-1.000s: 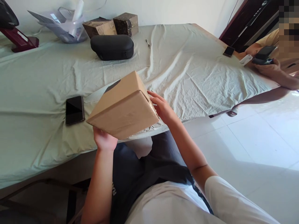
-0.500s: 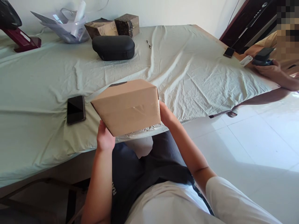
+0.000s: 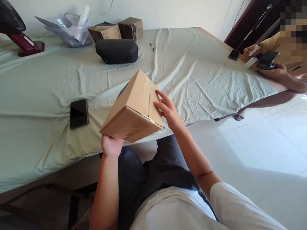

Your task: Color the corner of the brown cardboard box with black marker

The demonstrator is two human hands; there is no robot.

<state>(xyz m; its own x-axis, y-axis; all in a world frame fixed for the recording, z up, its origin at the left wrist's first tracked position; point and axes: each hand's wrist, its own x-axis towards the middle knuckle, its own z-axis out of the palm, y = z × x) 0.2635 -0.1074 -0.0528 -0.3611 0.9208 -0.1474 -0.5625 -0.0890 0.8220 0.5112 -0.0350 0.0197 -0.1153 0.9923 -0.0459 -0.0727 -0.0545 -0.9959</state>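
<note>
A brown cardboard box [image 3: 130,118], sealed with clear tape, is held tilted over the front edge of the cloth-covered table. Its taped seam faces up and to the right. My left hand [image 3: 112,145] supports it from below at the lower left, with the fingers hidden under the box. My right hand [image 3: 168,110] rests on its right side, fingertips touching the cardboard near the seam. Left of the box, a black phone [image 3: 79,113] lies flat on the cloth.
Behind the box sit a black zip case [image 3: 117,51], two patterned boxes [image 3: 130,28] and a pen [image 3: 152,47]. Farther left are a clear plastic basket [image 3: 74,35] and a dark red stand [image 3: 30,44]. At the right, another person's hands [image 3: 275,72] hold a dark device near a second phone [image 3: 233,54].
The box has turned and tipped, so its taped seam now shows. My right hand has shifted onto that side, fingers visible, and my left hand has moved further under the box.
</note>
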